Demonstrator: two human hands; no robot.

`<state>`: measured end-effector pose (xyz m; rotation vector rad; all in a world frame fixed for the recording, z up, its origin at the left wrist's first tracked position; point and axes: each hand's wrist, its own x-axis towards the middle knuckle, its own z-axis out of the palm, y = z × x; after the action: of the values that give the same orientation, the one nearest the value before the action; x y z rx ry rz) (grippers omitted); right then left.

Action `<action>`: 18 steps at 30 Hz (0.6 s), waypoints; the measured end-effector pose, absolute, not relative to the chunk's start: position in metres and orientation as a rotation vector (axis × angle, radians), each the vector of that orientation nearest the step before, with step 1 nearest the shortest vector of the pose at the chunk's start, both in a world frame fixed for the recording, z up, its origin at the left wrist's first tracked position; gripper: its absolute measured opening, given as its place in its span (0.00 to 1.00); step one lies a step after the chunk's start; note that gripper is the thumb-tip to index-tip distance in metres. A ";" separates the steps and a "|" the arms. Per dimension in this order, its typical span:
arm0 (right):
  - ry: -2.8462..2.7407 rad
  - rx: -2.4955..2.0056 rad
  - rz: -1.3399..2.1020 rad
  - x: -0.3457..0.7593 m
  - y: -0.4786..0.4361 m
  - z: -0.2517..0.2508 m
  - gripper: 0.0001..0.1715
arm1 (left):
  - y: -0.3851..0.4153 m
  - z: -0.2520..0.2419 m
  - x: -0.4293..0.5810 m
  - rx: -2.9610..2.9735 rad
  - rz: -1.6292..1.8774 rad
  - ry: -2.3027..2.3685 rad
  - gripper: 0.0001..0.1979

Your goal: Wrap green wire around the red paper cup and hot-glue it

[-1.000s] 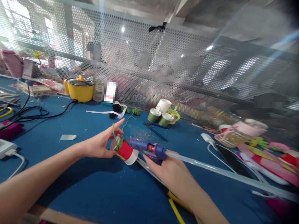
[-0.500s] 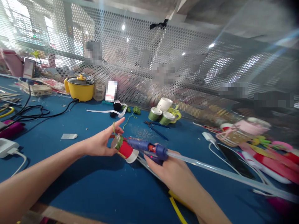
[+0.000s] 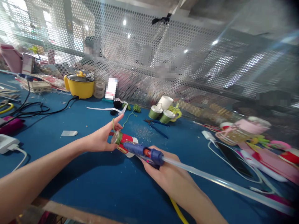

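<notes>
My left hand (image 3: 105,137) is closed on a small red paper cup (image 3: 127,139), tilted on its side above the table. Green yarn (image 3: 119,137) is wrapped round the cup near its left end, and a strand loops over my left index finger. From there the strand runs back to a green yarn ball (image 3: 136,108). My right hand (image 3: 163,168) grips a blue hot glue gun (image 3: 137,148), a long clear glue stick (image 3: 224,182) sticking out of its rear. The gun's front overlaps the cup in view; whether the nozzle touches it I cannot tell.
Blue pliers (image 3: 157,128) lie beyond the cup, near two green-wrapped cups (image 3: 155,112) and a white cup (image 3: 165,102). A yellow pot (image 3: 81,86) stands back left. To the right are a phone (image 3: 230,157) with white cables and a pink-wrapped jar (image 3: 247,129). A perforated screen (image 3: 140,56) closes the back.
The glue gun has shifted slightly left and down, its front now across the red cup's side near the yarn. My left hand keeps its hold on the cup. The camera view has tilted slightly.
</notes>
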<state>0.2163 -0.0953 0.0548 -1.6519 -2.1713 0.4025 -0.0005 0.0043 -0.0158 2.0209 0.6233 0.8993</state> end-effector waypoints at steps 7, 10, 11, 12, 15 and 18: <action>-2.191 -1.629 0.369 0.218 -0.093 0.054 0.08 | 0.002 -0.011 0.000 1.997 0.886 0.629 0.50; -2.168 -1.609 0.266 0.219 -0.090 0.055 0.09 | 0.001 -0.010 -0.001 2.002 0.880 0.601 0.50; -2.168 -1.606 0.236 0.219 -0.090 0.056 0.09 | 0.001 -0.009 -0.001 2.007 0.878 0.587 0.49; -2.173 -1.607 0.212 0.219 -0.089 0.058 0.08 | 0.001 -0.009 -0.001 2.012 0.874 0.573 0.49; -2.194 -1.635 0.152 0.219 -0.088 0.063 0.08 | 0.001 -0.009 -0.001 2.027 0.877 0.539 0.49; -2.197 -1.635 0.111 0.219 -0.086 0.065 0.09 | 0.000 -0.009 -0.001 2.041 0.895 0.515 0.49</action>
<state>0.2186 -0.0858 0.0646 -1.6352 -2.1968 0.1106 -0.0006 0.0001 -0.0088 2.0412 0.5154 0.8950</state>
